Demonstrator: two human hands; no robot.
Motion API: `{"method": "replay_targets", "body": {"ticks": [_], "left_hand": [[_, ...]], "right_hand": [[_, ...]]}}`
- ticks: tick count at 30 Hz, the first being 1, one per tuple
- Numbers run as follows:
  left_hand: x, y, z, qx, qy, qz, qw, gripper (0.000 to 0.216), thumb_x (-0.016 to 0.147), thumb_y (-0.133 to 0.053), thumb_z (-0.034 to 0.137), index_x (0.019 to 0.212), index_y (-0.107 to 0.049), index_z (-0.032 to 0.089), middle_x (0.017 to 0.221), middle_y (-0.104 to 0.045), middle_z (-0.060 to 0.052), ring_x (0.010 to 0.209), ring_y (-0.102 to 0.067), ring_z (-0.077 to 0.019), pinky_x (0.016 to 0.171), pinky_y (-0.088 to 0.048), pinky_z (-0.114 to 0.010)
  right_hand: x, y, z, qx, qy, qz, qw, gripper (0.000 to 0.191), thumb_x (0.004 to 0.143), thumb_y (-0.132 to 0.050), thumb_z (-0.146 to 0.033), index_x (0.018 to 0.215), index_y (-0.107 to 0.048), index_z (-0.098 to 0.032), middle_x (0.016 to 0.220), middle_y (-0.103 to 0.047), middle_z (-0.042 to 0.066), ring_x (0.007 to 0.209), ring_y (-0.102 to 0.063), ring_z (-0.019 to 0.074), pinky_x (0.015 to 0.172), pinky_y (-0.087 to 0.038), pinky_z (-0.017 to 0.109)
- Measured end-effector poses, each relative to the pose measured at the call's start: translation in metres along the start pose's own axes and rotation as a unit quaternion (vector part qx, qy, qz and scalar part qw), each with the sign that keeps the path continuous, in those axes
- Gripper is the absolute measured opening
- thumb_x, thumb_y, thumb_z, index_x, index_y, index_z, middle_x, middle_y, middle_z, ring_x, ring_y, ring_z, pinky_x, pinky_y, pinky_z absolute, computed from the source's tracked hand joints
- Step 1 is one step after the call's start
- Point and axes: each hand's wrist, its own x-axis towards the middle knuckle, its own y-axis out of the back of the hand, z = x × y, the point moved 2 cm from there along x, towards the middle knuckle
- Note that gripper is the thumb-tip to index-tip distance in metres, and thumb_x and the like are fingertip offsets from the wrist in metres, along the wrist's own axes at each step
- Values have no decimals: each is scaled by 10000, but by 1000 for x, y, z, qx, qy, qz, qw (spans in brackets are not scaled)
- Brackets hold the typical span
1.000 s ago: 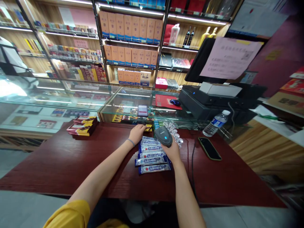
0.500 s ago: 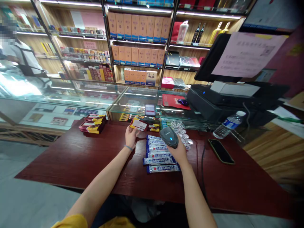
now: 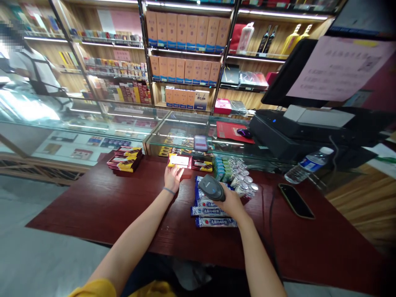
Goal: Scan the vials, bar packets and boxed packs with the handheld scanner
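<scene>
My left hand (image 3: 172, 180) pinches a chocolate bar (image 3: 180, 161) in a red and yellow wrapper, raised above the table with its white label toward me. Red light falls on that label. In my right hand (image 3: 232, 203) is a dark barcode scanner (image 3: 210, 187), its head pointed left toward the bar. Under the scanner lie several blue and white stick packets (image 3: 215, 211), partly hidden by it and my hand. More chocolate bars (image 3: 202, 165) lie just behind, and a stack of the same bars (image 3: 125, 159) sits at the table's left.
Several small capped bottles (image 3: 245, 186) stand right of the packets. Farther right are a phone (image 3: 296, 201), a water bottle (image 3: 308, 166) and a cable (image 3: 271, 231). A glass display counter (image 3: 173, 119) borders the dark red table (image 3: 123, 206). Someone (image 3: 40, 72) stands at far left.
The scanner has moved left and down, closer to the bar. The chocolate bar has been levelled, and its label is now brightly lit. My view has shifted slightly.
</scene>
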Motion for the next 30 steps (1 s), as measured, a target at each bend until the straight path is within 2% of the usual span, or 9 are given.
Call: {"method": "replay_targets", "body": {"ticks": [3,8,10,18,22,25,28,30], "left_hand": [[-1,-1,0,2,-2,-11,1000,208,884,-710,305,1040,-579,264,1131,-711,-24,1142,-684,-158,1073,-542,-432],[-1,1,1,-81,36,34,995,255,819,-771,200,984,-581,237,987,-719,19,939,-703,-112,1053,-541,-430],[-2,0,3,-104,44,35,993,273,801,-793,185,982,-593,229,979,-724,15,923,-701,-114,1047,-538,-420],[-4,-6,11,-102,67,50,991,281,780,-813,196,985,-622,215,972,-723,-9,858,-688,-116,949,-567,-367],[0,-11,24,-49,22,48,997,355,732,-852,299,998,-642,196,955,-706,-20,836,-676,-132,855,-593,-359],[5,-13,40,-5,-34,70,997,424,702,-859,348,1027,-641,185,983,-705,-44,871,-687,-162,785,-602,-337],[10,-2,59,51,-86,98,990,439,724,-828,378,1057,-619,183,989,-707,-63,885,-697,-185,727,-597,-313],[14,14,76,104,-134,109,979,394,756,-791,384,1041,-606,184,980,-709,-66,873,-700,-186,721,-590,-307]], "right_hand": [[0,0,0,-3,4,-5,1000,596,730,-747,-272,1312,-621,-267,1004,-816,72,949,-773,351,734,-538,341],[0,2,1,-4,-10,8,1000,584,725,-741,-269,1295,-615,-259,926,-810,59,857,-776,328,665,-503,305],[0,2,0,-10,-13,11,1000,571,724,-735,-274,1282,-613,-260,902,-803,54,842,-773,322,654,-490,298],[0,0,8,24,-23,39,999,511,769,-706,-359,1264,-612,-268,867,-790,44,802,-767,302,649,-495,299],[2,0,15,46,-26,51,997,534,738,-744,-381,1246,-620,-274,877,-796,39,885,-772,321,685,-531,314],[2,-1,21,62,-23,73,995,572,730,-748,-403,1266,-606,-261,920,-800,52,930,-767,327,745,-561,349],[2,-2,28,65,-24,93,993,571,740,-727,-421,1274,-608,-255,907,-798,53,915,-766,323,762,-575,373],[2,-2,32,65,-21,93,993,552,749,-719,-431,1263,-617,-258,869,-793,42,894,-767,316,756,-580,374]]}}
